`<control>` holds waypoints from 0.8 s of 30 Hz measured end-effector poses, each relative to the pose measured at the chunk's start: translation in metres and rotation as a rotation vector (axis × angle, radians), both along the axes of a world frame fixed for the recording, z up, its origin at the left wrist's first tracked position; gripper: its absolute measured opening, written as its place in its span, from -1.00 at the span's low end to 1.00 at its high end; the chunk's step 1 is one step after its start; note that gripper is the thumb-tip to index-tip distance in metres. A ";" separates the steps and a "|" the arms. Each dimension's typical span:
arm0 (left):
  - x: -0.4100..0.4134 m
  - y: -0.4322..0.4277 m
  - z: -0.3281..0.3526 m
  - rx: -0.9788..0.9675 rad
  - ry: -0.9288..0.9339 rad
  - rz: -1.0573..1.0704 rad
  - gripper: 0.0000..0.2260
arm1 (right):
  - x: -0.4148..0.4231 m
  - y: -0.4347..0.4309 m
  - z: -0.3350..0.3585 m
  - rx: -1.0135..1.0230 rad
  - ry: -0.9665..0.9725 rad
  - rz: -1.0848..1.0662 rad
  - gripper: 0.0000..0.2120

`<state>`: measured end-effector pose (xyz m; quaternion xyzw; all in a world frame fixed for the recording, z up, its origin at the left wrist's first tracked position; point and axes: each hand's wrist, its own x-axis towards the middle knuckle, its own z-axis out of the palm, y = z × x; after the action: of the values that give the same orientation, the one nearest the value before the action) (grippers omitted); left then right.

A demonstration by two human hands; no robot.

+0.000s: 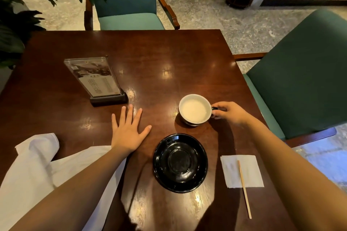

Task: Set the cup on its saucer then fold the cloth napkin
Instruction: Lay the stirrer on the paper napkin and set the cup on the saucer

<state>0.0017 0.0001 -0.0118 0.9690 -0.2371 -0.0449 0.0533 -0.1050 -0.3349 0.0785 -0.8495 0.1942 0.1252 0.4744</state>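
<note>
Cup point(194, 109) on table point(150, 62) just beyond saucer point(180, 162), nearly full of pale milky drink | your right hand point(228, 112) pinches its handle; left hand point(127, 131) flat, fingers spread, holding nothing | lift level, slowly; lower into saucer's empty centre well | cloth napkin point(33, 170) unfolded at left

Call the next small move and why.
Probably lift the cup and carry it nearer, onto the saucer: the right hand pinches its handle, and the cup stands nearly full on the table beyond the bare saucer. Keep it level.
</note>
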 end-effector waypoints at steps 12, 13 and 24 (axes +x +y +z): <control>0.000 0.000 0.000 -0.007 -0.005 -0.009 -0.31 | -0.019 0.011 -0.009 0.068 -0.047 -0.112 -0.81; 0.000 0.001 0.000 -0.006 -0.004 -0.009 -0.31 | -0.022 0.012 -0.010 0.059 -0.064 -0.123 -0.82; -0.001 0.001 0.001 0.007 -0.002 -0.008 -0.30 | -0.062 0.041 0.021 0.041 -0.170 -0.024 -0.87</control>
<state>0.0010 0.0007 -0.0112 0.9682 -0.2410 -0.0448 0.0497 -0.1670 -0.2943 0.0998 -0.8447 0.1610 0.0511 0.5079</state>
